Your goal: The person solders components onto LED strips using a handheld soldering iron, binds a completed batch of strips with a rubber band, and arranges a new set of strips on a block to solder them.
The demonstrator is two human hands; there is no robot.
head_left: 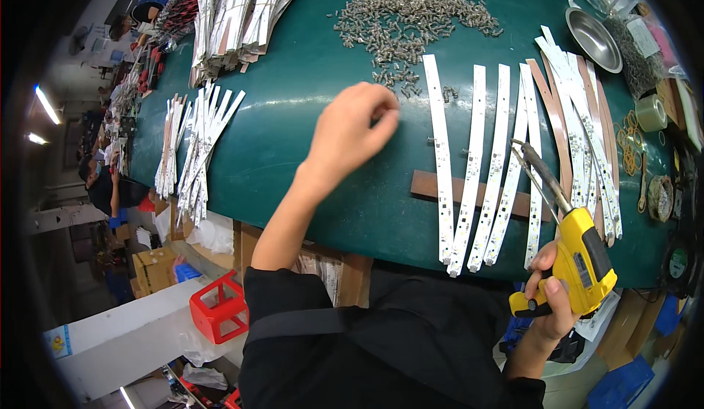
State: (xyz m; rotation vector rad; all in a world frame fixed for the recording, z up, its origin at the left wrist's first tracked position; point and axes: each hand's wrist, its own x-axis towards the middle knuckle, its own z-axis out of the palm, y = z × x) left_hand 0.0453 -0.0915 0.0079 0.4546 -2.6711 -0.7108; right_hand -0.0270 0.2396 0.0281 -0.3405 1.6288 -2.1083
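My right hand (555,297) is wrapped round the handle of a yellow and black soldering gun (583,258). Its metal tip (519,147) points up and away, over the narrow white LED circuit strips (480,181) laid side by side. A few of these strips carry a small metal part on the edge, and they cross a brown wooden bar (425,184). Left of the strips, my left hand (352,126) is closed in a pinch just below a loose heap of small metal connectors (411,24). Whatever its fingertips hold cannot be made out.
Bundled strips lie at the far left (238,13), near left (198,152) and right (583,137) of the green table (308,64). A steel bowl (594,40), a tape roll (650,113) and rubber bands (629,141) lie far right. A red stool (220,306) stands below; another person (110,185) sits left.
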